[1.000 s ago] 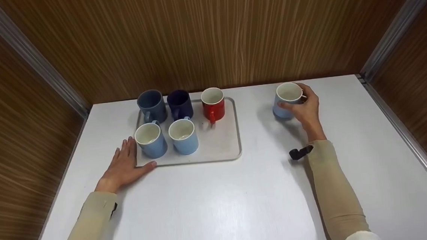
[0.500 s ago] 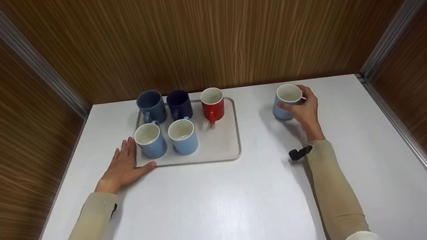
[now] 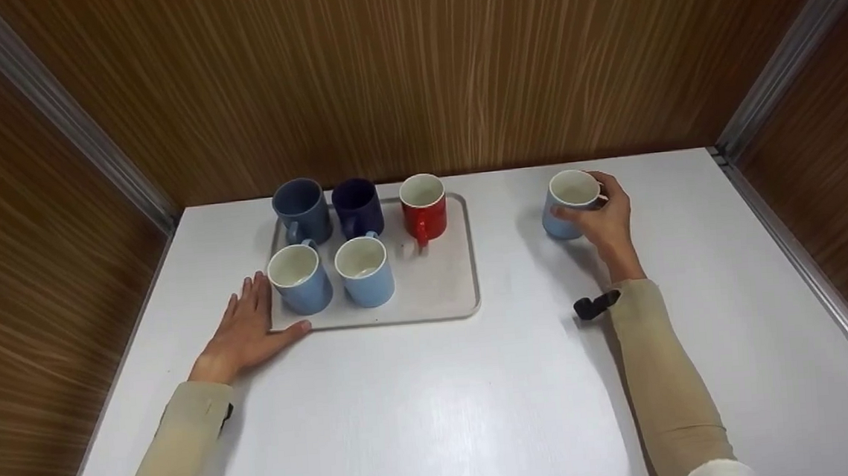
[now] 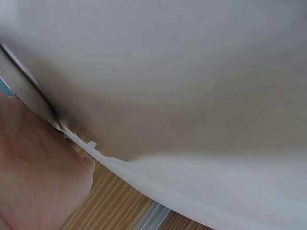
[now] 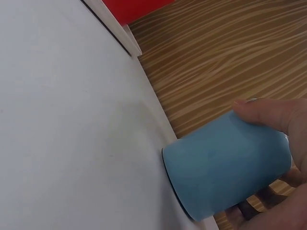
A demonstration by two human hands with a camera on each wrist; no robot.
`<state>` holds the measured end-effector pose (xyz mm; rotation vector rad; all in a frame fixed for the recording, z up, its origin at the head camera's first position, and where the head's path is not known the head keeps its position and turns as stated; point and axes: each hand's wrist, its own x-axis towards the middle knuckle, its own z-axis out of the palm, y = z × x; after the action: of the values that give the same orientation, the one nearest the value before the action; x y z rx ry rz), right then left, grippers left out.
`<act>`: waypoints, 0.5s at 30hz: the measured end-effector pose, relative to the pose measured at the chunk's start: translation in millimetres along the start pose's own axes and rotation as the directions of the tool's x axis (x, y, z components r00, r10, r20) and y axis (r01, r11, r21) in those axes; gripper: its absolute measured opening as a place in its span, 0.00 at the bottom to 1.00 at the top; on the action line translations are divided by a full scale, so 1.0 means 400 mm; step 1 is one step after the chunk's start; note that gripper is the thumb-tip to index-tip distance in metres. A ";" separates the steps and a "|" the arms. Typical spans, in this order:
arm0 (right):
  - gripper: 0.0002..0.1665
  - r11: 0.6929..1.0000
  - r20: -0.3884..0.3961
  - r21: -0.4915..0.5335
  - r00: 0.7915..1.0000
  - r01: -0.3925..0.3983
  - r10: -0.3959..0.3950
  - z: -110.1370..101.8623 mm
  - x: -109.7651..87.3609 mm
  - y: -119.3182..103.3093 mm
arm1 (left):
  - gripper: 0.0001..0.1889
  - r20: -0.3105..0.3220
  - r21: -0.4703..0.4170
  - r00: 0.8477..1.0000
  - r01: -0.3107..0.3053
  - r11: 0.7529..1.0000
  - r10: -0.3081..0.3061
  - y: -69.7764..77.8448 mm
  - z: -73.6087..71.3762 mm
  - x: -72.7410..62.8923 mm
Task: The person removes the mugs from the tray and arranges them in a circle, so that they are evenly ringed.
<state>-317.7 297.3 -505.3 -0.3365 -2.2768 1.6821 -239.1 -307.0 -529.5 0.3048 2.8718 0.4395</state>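
Head view: resting the left hand, straight-fingered, around the near-left corner of a pale rectangular tray, close to two light-blue cylindrical glazed mugs; farther off, right of the tray, gripping another light-blue mug upright in the right hand, unclear whether on or just above the white tabletop.

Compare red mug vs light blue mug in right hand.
The red mug stands on the tray; the light blue mug is off it. The red mug is untouched; the right hand grips the light blue mug. In the head view, the red mug's handle points nearward, the light blue mug's right. Both are pale inside.
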 end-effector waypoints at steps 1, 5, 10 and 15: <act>0.53 1.000 0.000 -0.001 1.000 0.003 -0.003 0.000 0.000 0.001 | 0.69 0.003 0.000 1.000 0.000 1.000 0.000 -0.001 0.000 0.000; 0.53 1.000 0.001 -0.009 1.000 0.017 -0.017 0.002 -0.001 0.002 | 0.69 0.004 0.002 1.000 0.001 1.000 -0.001 0.000 -0.001 -0.001; 0.53 1.000 0.024 -0.014 1.000 0.013 -0.013 0.001 0.000 0.005 | 0.68 -0.007 -0.010 1.000 -0.002 1.000 0.002 0.005 -0.003 -0.003; 0.56 0.996 0.060 -0.075 0.997 0.045 -0.041 -0.004 -0.007 -0.006 | 0.68 -0.011 -0.012 1.000 0.000 1.000 0.000 0.007 -0.002 -0.004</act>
<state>-314.6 297.2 -502.8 -0.2555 -2.3774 1.6079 -237.2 -304.8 -527.6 0.3012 2.8789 0.4593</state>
